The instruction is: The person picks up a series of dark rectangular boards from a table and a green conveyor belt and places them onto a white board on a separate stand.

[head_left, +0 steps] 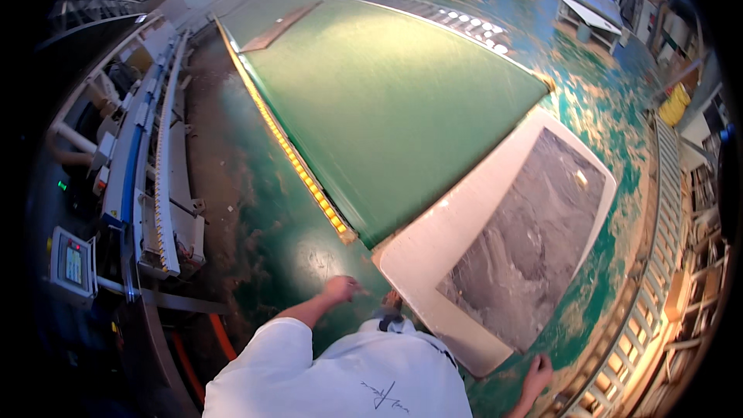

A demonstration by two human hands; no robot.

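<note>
My left hand (340, 289) is held out in front of my body over the green floor, its fingers loosely bent and nothing visible in them. My right hand (538, 374) hangs at the lower right, just off the near corner of a pale table top (422, 251); its fingers are partly curled and no object shows in it. A grey marbled sheet (526, 240) lies on that table top, with a small light patch near its far edge. Beyond stretches a wide green belt surface (371, 108), its near edge against the table. Neither hand touches the sheet.
Yellow-lit edging (298, 162) runs along the belt's left side. A brown strip (282, 25) lies at its far end. Left stands a long machine (143, 147) with a control screen (73, 263). Slatted metal railing (646, 294) curves along the right. Dust streaks the floor.
</note>
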